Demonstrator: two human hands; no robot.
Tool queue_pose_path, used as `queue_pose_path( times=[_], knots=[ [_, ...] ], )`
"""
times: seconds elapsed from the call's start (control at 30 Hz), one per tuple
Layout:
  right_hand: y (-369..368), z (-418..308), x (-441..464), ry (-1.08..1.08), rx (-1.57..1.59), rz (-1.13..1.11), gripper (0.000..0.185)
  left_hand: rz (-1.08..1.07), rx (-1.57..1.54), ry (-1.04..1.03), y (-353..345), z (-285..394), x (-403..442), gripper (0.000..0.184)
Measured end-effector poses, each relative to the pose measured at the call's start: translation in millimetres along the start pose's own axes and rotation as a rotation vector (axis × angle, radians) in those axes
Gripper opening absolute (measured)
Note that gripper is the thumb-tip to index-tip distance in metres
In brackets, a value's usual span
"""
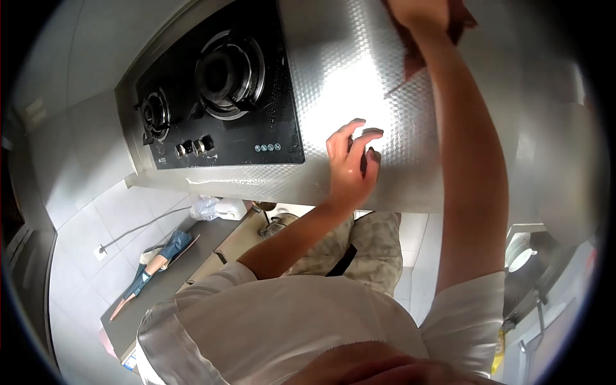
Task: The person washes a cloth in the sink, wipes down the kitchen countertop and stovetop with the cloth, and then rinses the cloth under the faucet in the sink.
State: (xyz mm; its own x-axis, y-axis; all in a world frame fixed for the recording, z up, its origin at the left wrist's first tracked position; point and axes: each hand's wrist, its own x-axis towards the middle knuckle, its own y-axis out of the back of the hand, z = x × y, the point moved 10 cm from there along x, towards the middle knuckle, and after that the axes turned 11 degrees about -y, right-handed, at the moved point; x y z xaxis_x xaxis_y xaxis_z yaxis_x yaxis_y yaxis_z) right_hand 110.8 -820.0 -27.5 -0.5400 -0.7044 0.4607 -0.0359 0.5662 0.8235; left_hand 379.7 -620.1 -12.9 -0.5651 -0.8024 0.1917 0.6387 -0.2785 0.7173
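My left hand [354,159] is over the textured metal countertop [404,170], just right of the black gas stove [237,138]. Its fingers are apart and slightly bent, with nothing held in them. Farther up, at the top edge of the view, my right hand [420,11] is on a dark reddish-brown cloth [414,58] that lies against the countertop. The fingers of that hand are largely cut off by the frame. Light glares strongly off the metal between the stove and the cloth.
The stove has two burners and knobs [194,147]. Behind me stands a grey-topped cabinet [157,292] with a folded umbrella [157,263] and a plastic bag [205,208]. At the right are a white bowl [518,253] and a sink area.
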Motion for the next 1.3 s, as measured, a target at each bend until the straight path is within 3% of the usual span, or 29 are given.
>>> queue_pose_path(
  times=[0.17,0.23,0.33,0.4,0.53,0.63,0.83,0.93,1.0,1.07,1.3],
  knots=[
    [39.4,120.1,12.4,-0.182,-0.237,0.007,0.054,-0.027,-0.032,-0.014,-0.6,-0.9,2.0,0.037],
    [48.5,131.6,-2.8,-0.285,-0.321,0.111,0.054,-0.026,-0.023,-0.013,3.0,-7.9,-3.0,0.038],
    [37.3,64.8,-29.1,-0.328,-0.399,0.194,0.054,-0.048,-0.018,-0.025,8.3,-18.0,-5.8,0.037],
    [35.8,5.0,-38.5,-0.218,-0.136,0.008,0.058,-0.002,-0.052,0.051,20.7,-28.9,-11.7,0.036],
    [19.9,-90.6,-76.9,-0.004,-0.077,-0.227,0.061,0.046,-0.016,0.047,42.8,-27.0,-16.3,0.036],
    [4.0,-161.0,-149.3,0.178,0.164,-0.356,0.063,0.132,0.009,-0.021,54.1,-15.5,-20.4,0.036],
    [46.7,-163.2,-240.7,0.357,0.103,-0.372,0.061,0.128,0.034,-0.117,47.5,26.9,-16.4,0.029],
    [53.1,-102.9,-230.0,0.311,0.17,-0.507,0.061,0.082,-0.018,-0.14,12.2,53.3,-12.7,0.031],
    [73.4,-27.1,-190.5,0.18,0.024,-0.279,0.062,0.079,-0.138,-0.032,-15.4,60.0,-15.3,0.032],
    [118.8,69.5,-149.5,0.02,0.13,-0.096,0.052,0.011,-0.169,-0.026,-40.8,81.0,-10.0,0.033],
    [217.3,306.1,-156.4,-0.317,-0.23,0.077,0.051,-0.155,-0.224,-0.024,-91.2,118.7,-13.4,0.032]
  ],
)
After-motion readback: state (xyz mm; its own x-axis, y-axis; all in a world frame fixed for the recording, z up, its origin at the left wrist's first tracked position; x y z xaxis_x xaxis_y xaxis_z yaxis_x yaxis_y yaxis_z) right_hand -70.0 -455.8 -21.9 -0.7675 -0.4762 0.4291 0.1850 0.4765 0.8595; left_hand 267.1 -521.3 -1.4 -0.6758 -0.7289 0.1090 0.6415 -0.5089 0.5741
